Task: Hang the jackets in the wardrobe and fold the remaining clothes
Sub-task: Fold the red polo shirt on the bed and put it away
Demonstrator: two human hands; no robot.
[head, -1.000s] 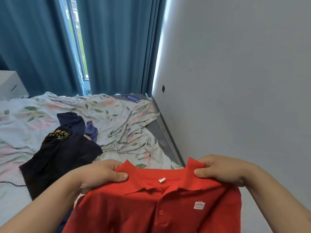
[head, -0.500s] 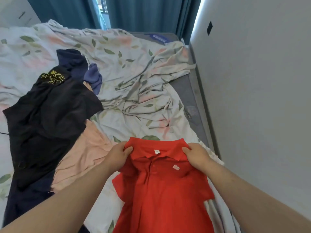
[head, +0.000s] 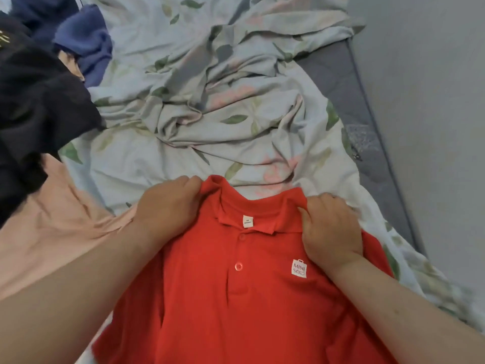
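Observation:
A red polo shirt (head: 236, 298) lies face up on the bed, collar pointing away from me, with a white logo patch on its chest. My left hand (head: 168, 206) grips its left shoulder at the collar. My right hand (head: 328, 227) grips the right shoulder beside the collar. The shirt's lower part runs out of the frame at the bottom.
A pink garment (head: 52, 232) lies left of the red shirt, partly under a black garment (head: 34, 109). A blue cloth (head: 86, 43) sits at the top left. The rumpled leaf-print sheet (head: 210, 114) covers the bed; a grey mattress edge (head: 362, 122) meets the wall (head: 433, 101) on the right.
Both hands have lowered the red shirt from mid-air onto the bed, and the view has tilted down and moved closer to it.

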